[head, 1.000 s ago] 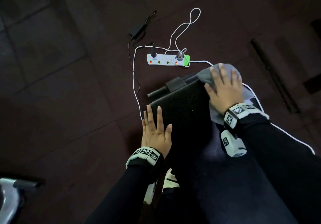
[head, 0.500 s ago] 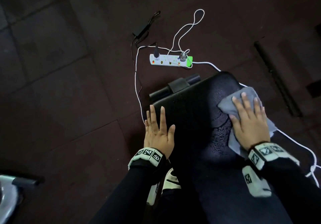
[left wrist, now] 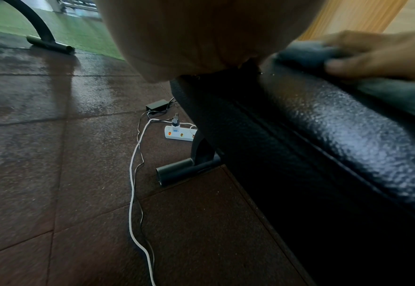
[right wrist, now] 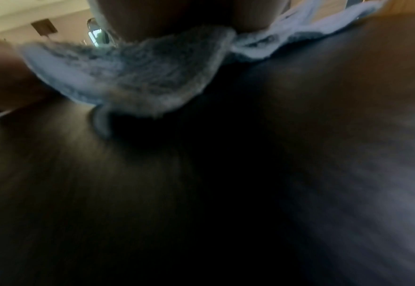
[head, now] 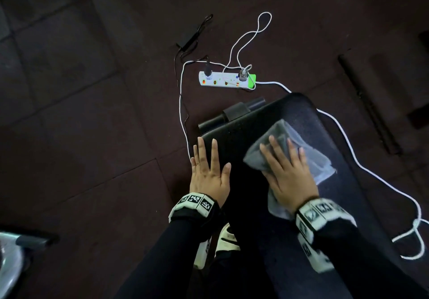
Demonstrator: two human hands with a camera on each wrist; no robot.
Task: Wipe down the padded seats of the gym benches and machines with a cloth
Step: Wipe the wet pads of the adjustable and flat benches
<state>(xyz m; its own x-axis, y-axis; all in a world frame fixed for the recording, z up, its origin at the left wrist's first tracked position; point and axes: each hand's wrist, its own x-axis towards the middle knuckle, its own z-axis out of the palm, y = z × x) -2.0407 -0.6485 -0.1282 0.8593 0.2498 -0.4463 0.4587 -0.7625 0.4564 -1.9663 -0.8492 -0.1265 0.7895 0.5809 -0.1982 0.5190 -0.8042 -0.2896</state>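
Note:
A black padded bench seat (head: 301, 115) runs from the middle toward the lower right, and its textured side (left wrist: 323, 139) fills the left wrist view. My right hand (head: 286, 171) lies flat with straight fingers on a grey cloth (head: 313, 157) and presses it onto the pad. The cloth (right wrist: 133, 77) shows blurred under the palm in the right wrist view. My left hand (head: 209, 171) rests flat, fingers straight, on the pad's left edge and holds nothing.
A white power strip (head: 226, 81) with plugs and white and black cables (head: 183, 103) lies on the dark rubber floor beyond the bench. The bench foot tube (left wrist: 176, 171) sits near it. A white cable loop (head: 411, 238) trails right. A metal machine part (head: 9, 259) is at lower left.
My right hand has swept the cloth from the far end of the pad back to its right edge, then left to the middle. My left hand has stayed in place.

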